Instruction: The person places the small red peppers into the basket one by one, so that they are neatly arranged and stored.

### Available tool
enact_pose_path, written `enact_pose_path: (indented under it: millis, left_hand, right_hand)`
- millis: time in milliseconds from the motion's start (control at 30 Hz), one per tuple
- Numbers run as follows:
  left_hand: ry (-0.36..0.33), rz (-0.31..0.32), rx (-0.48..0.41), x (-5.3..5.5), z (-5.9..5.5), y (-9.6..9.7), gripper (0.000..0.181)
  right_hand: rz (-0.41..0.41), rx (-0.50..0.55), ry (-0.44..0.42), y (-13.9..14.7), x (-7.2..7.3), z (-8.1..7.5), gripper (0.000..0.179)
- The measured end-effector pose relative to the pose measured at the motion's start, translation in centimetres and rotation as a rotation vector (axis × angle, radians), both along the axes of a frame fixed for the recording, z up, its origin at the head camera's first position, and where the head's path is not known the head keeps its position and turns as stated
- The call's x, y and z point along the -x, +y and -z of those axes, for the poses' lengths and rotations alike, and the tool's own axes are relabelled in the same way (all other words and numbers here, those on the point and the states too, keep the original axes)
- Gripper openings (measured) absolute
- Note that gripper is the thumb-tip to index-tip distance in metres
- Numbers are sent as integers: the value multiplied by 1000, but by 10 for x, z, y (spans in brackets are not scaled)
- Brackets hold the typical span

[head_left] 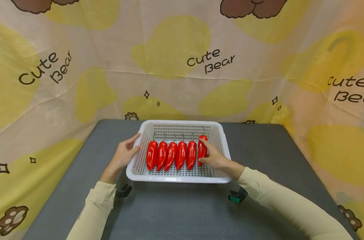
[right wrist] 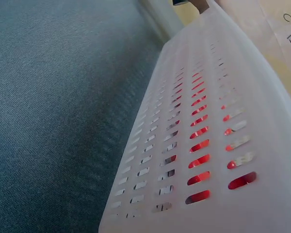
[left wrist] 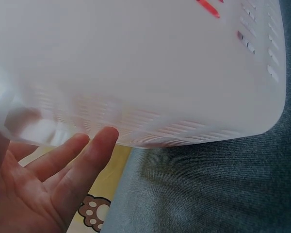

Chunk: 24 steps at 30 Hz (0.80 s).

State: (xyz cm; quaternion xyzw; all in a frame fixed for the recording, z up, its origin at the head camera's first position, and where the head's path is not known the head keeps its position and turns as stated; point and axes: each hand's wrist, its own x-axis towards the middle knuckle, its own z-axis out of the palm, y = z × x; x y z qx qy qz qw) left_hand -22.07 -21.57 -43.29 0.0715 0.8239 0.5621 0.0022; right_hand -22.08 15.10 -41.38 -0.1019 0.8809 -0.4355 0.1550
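A white perforated plastic basket (head_left: 178,179) stands on the dark table, with several red chili peppers (head_left: 171,156) lying side by side in a row inside it, stems pointing away. My right hand (head_left: 215,157) reaches over the basket's right end and holds the rightmost red pepper (head_left: 202,149) between thumb and fingers. At the basket's left end my left hand (head_left: 123,154) grips the rim. The left wrist view has the left fingers (left wrist: 94,153) against the outside of the basket wall (left wrist: 136,63). In the right wrist view the wall (right wrist: 203,111) hides the right hand; red shows through the slots.
Dark grey cloth covers the table (head_left: 175,213). A printed curtain (head_left: 175,50) with yellow patches and lettering hangs behind and along both sides. Black wrist devices show below the left wrist (head_left: 123,191) and the right wrist (head_left: 238,195).
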Motion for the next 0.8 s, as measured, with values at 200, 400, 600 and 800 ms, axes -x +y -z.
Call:
enact_pose_path:
  millis: [200,400,600,800]
  left_hand:
    - [6,-8,5,-1,1,0,59]
    - [7,3,1,0,2,-1,59]
    - [-1,2,-3,1,2,-1,59]
    - [4,3,10,1,2,0,59]
  right_hand:
    - [30,-29,-44,-3,1,1,85]
    - [44,-2,-157,-4,3,0,84]
    - [49,4,-246,-3,4,1,83]
    - [68,-24,-270,-4,7,3,82]
